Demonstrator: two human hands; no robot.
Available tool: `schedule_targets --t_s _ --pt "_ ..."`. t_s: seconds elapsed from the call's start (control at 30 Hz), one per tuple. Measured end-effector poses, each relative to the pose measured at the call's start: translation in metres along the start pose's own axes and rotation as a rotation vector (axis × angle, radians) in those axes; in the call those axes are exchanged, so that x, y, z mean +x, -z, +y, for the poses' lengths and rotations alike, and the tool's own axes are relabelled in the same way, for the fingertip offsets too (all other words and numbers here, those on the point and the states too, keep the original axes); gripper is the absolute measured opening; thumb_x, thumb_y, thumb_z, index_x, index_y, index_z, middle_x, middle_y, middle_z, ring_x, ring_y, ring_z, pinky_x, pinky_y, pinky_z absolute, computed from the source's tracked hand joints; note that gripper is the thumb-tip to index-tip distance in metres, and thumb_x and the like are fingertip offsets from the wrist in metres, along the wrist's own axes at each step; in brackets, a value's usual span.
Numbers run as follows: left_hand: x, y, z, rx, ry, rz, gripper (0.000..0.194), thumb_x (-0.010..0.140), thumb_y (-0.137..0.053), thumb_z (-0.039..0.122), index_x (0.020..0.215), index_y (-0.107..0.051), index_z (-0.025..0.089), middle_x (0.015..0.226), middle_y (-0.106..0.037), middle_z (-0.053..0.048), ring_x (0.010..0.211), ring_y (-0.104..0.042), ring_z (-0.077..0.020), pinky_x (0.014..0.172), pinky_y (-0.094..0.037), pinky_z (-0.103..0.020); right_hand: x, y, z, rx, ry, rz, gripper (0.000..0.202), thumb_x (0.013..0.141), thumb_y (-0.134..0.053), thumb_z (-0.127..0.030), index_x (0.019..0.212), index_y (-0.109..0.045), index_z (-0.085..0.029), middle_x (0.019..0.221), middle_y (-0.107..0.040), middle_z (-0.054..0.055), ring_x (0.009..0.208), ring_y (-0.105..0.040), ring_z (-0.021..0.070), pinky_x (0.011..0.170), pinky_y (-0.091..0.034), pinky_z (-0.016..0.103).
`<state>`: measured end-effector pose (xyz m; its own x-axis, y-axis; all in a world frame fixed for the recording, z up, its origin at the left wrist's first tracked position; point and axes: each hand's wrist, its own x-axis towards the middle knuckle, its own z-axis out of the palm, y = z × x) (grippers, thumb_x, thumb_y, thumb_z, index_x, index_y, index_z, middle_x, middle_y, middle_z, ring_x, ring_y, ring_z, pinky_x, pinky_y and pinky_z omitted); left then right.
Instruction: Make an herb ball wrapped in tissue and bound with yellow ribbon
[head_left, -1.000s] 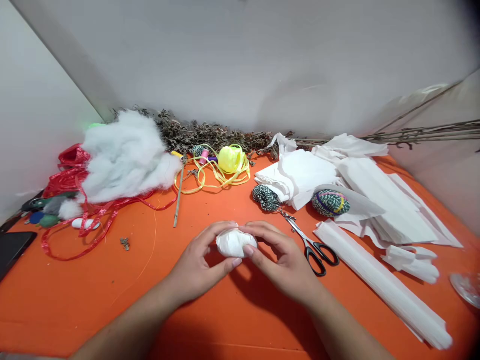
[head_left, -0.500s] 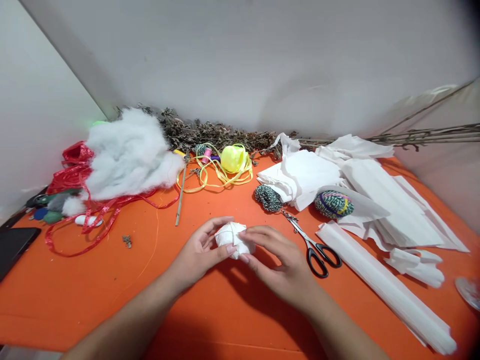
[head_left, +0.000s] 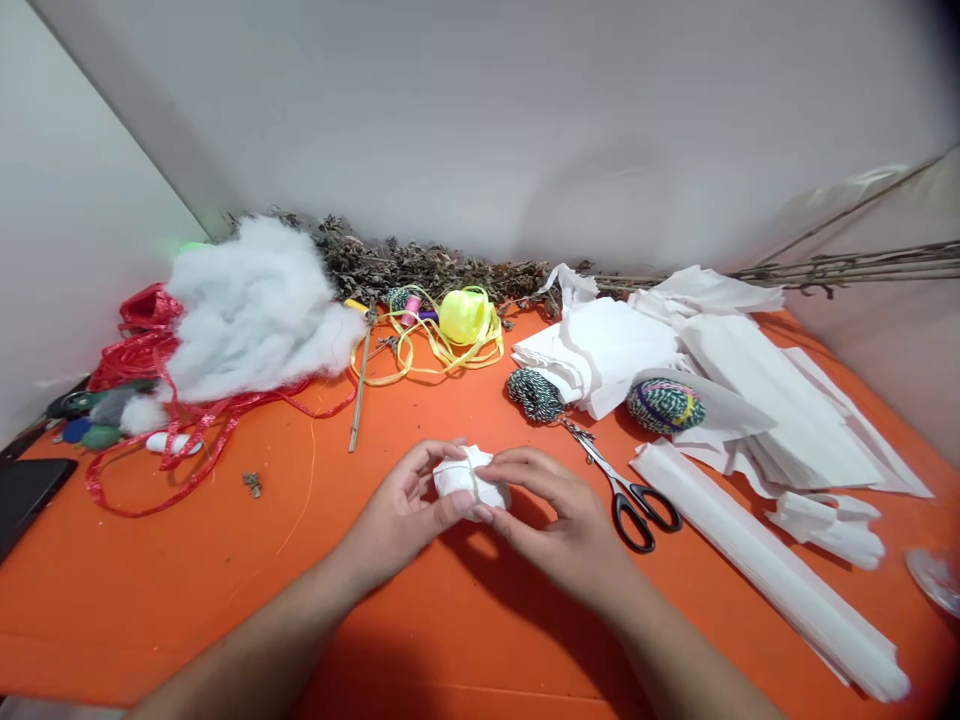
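A small white paper-wrapped ball (head_left: 457, 474) with creased surface is held between both hands, above the orange table (head_left: 285, 610). My left hand (head_left: 405, 500) closes round its left side, thumb in front and fingers behind. From the right, my right hand (head_left: 555, 510) grips it with fingertips on top and thumb at the lower front. The ball's underside and back are hidden. Right of my right hand lie black-handled scissors (head_left: 630, 500), partly open, beside a dark green-and-white yarn bundle (head_left: 534, 395).
White paper sheets (head_left: 772, 400), a long folded paper strip (head_left: 772, 570) and a yarn-wrapped egg shape (head_left: 665, 405) lie right. White fluffy stuffing (head_left: 255, 310) and red ribbon (head_left: 150, 500) lie left. Yellow ribbon (head_left: 465, 318), a thin stick (head_left: 360, 390) and dried stems (head_left: 442, 268) lie behind.
The white ball has turned slightly in my fingers. My left thumb and right thumb have drawn closer together at its front. The view has shifted slightly; other things stay in place.
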<state>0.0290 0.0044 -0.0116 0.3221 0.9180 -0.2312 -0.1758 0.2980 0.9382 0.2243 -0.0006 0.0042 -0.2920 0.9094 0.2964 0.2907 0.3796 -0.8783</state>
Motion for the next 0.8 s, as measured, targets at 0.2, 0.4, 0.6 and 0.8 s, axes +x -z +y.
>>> schedule_targets --t_s 0.2,0.4,0.6,0.8 --pt "-0.0036 -0.0037 -0.002 0.017 0.058 -0.033 0.041 0.072 -0.083 0.021 0.103 -0.057 0.024 0.151 -0.043 -0.008 0.098 -0.067 -0.016 0.084 -0.053 -0.026 0.001 -0.0005 -0.0004 0.077 -0.098 0.044 0.011 0.092 -0.063 -0.023 0.092 -0.074 -0.021 0.091 -0.073 0.005 0.085 -0.069 0.0174 0.077 -0.055 0.029" --pt "-0.0025 -0.0056 -0.0038 -0.006 0.03 -0.011 0.031 0.076 -0.08 0.028 0.097 -0.057 0.021 0.151 -0.043 -0.012 0.103 -0.067 -0.0203 0.083 -0.053 -0.027 0.0 -0.0034 0.0009 0.045 -0.052 0.098 0.011 0.092 -0.062 -0.024 0.092 -0.073 -0.021 0.09 -0.074 0.006 0.083 -0.07 0.0185 0.075 -0.056 0.029" --pt "-0.0023 -0.0042 -0.0011 0.014 -0.004 0.017 0.025 0.078 -0.077 0.03 0.094 -0.06 0.02 0.152 -0.043 -0.013 0.126 -0.055 -0.028 0.094 -0.05 -0.032 -0.0014 -0.0063 0.0006 -0.025 0.026 0.102 0.011 0.093 -0.061 -0.02 0.095 -0.072 -0.022 0.091 -0.074 0.005 0.083 -0.07 0.0181 0.075 -0.056 0.029" --pt "-0.0016 -0.0061 0.0005 0.045 -0.016 0.048 0.022 0.079 -0.073 0.026 0.096 -0.061 0.022 0.143 -0.05 -0.01 0.121 -0.058 -0.0249 0.094 -0.049 -0.032 -0.0028 -0.0084 0.0005 -0.055 0.086 0.092 0.015 0.092 -0.061 -0.015 0.101 -0.071 -0.022 0.094 -0.075 0.005 0.085 -0.07 0.0168 0.077 -0.056 0.028"
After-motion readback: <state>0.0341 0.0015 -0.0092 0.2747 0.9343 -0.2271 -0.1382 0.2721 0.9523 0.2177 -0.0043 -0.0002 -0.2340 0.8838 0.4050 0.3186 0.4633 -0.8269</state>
